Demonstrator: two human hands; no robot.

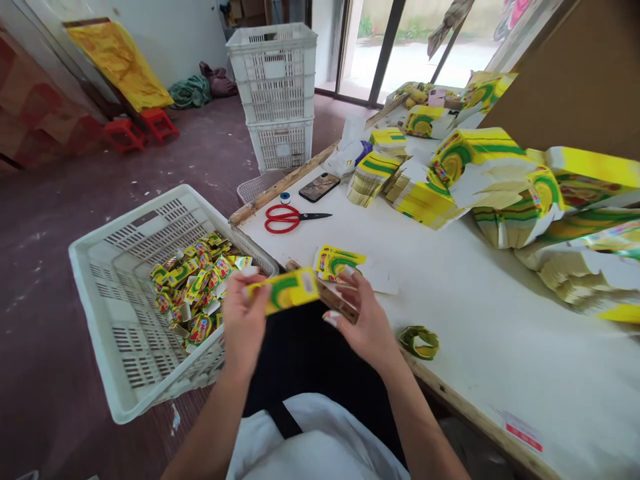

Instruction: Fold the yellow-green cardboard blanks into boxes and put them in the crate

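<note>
In my left hand (243,313) is a small yellow and green printed carton (293,291), pinched near its left end and held over my lap. My right hand (363,317) is just right of the carton, apart from it, with thumb and fingers spread and nothing between them. Beyond that hand, a flat unfolded carton (340,263) lies on the white table (480,373) near its edge. To my left, a white plastic crate (125,313) holds a heap of small folded cartons (200,283).
Red-handled scissors (287,218), a phone (319,187) and a small blue spool (285,197) lie on the table. Stacks of flat cartons (425,193) spread along its far right side. A green ring of tape-like strip (420,342) sits near the edge. Stacked white crates (280,100) stand behind.
</note>
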